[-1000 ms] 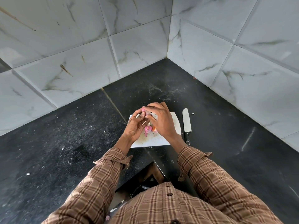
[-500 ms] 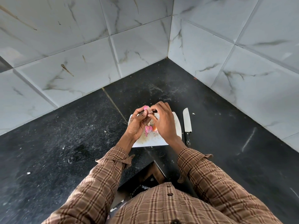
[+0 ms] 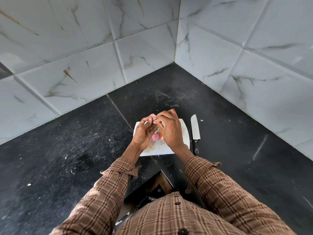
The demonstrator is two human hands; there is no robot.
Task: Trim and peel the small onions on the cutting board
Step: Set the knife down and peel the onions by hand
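A small pink onion [image 3: 153,116] is pinched between the fingertips of both hands above the white cutting board [image 3: 183,134]. My left hand [image 3: 144,133] grips it from the left, palm turned toward me. My right hand [image 3: 169,128] pinches it from the right, its back facing up. On the board below the hands lie a pink onion piece [image 3: 155,137] and an orange scrap of peel [image 3: 160,136]. Most of the board's middle is hidden by my hands.
A knife [image 3: 195,131] with a black handle lies on the black counter just right of the board, blade pointing away. White marble-tiled walls [image 3: 101,65] meet in a corner behind. The counter's front edge has a notch [image 3: 157,184] near my body.
Both hands have lifted slightly away from me with the onion, and the fingers have shifted their grip on it. The knife and board have not moved.
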